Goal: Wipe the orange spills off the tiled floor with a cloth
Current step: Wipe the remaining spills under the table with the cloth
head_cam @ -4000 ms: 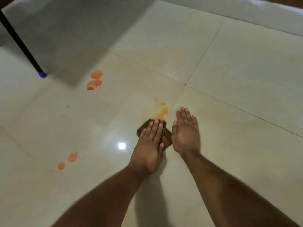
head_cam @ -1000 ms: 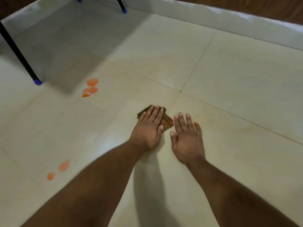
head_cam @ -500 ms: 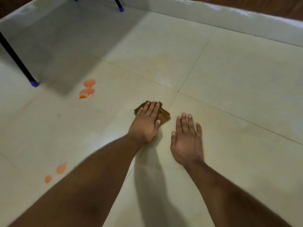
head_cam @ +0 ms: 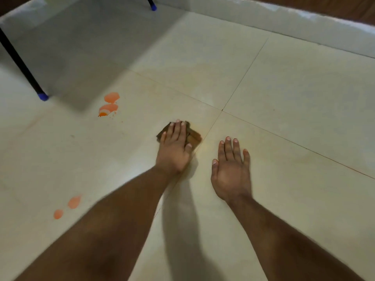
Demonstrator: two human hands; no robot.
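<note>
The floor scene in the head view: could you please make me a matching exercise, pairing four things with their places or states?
Things:
1. brown cloth
2. right hand
3. upper orange spills
4. lower orange spots

Places or states:
A. flat on bare tile, fingers straight
B. beside the left forearm, nearest the camera
C. pressed under the left hand
D. near the blue-tipped black leg

Pairs: 1-C, 2-A, 3-D, 4-B

Brown cloth (head_cam: 193, 137), orange spills (head_cam: 109, 104) apart
</note>
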